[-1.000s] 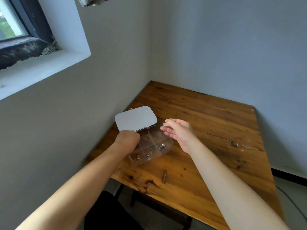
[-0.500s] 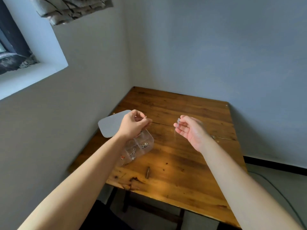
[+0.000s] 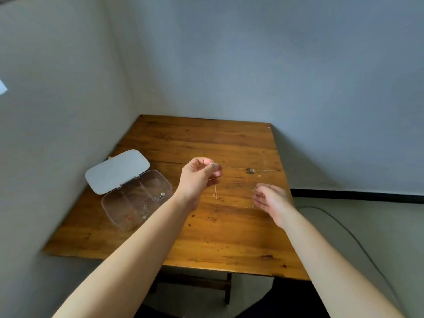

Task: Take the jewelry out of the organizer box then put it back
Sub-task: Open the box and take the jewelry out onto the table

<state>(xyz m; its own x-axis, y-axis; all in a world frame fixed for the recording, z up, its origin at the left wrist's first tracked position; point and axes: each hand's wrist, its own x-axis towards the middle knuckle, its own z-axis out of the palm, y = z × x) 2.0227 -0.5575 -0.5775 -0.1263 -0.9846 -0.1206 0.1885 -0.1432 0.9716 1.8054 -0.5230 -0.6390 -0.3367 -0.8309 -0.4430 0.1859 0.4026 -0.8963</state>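
- Your left hand (image 3: 199,174) is up over the middle of the wooden counter (image 3: 206,226), fingers curled in, grip pinched shut on a small silvery piece of jewelry (image 3: 212,161) at the fingertips.
- A thin chain (image 3: 215,191) hangs from that pinch, faint against the wood, with a small bit at its low end just above the counter.
- Your right hand (image 3: 271,203) sits lower and to the right, near the right edge of the counter, palm turned inward.
- Its fingers are loosely bent around something tiny and glinting at the tips; too blurred here, so I cannot tell whether that grip is closed on it or apart.
- The two hands are well apart, with bare wood between them.
- The clear organizer box (image 3: 137,200) lies on the left side of the counter, near the wall (image 3: 57,134).
- Its white lid (image 3: 117,171) is swung open toward the far left.
- Inside, dividers split it into compartments, and a few small pieces (image 3: 159,197) lie in the nearer, right-hand ones, one of them with a red spot.
- A dark cable (image 3: 344,228) runs along the floor at the right.
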